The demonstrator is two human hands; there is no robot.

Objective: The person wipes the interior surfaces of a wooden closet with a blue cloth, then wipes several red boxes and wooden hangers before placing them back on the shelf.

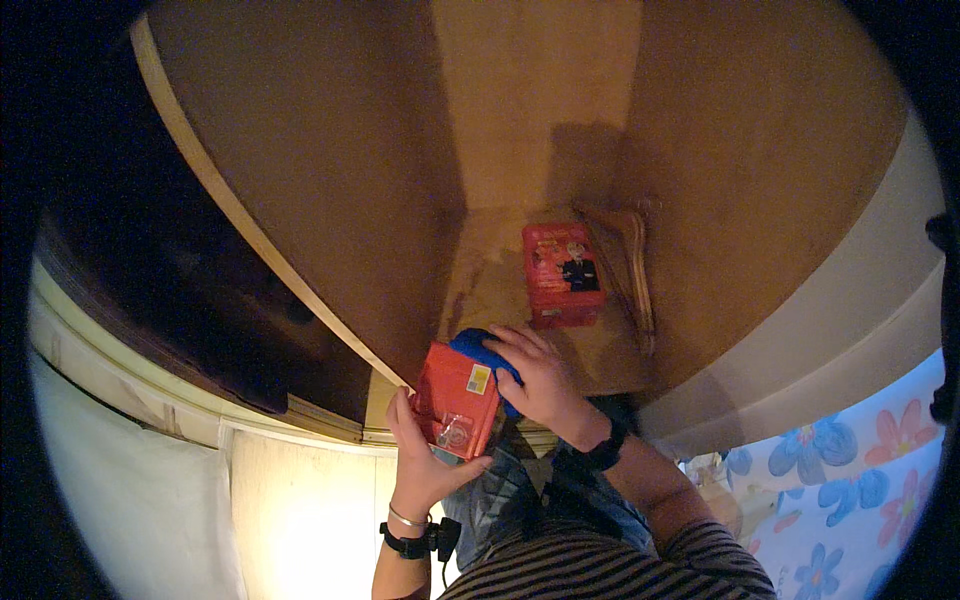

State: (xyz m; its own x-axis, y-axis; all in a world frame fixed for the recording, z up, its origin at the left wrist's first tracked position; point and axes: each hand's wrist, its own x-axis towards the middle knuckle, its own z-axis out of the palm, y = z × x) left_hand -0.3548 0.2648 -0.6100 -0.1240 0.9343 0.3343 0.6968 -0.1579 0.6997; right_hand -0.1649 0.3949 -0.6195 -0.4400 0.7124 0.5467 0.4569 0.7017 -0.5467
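Note:
My left hand (424, 457) grips a red box (459, 394) by its lower left side; the box has a yellow and white label and a clear part near its lower end. Against the box's upper right edge, my right hand (540, 375) presses a blue cloth (476, 345). Farther in, a second red box (564, 274) with a printed figure in a dark suit lies on the wooden shelf floor.
Tall brown panels enclose the wooden compartment (487, 255) on both sides. Clear plastic bags or sleeves (637, 277) seem to stand right of the second box. A dark open space lies left of the light panel edge (262, 255). Flowered fabric (817, 480) shows at lower right.

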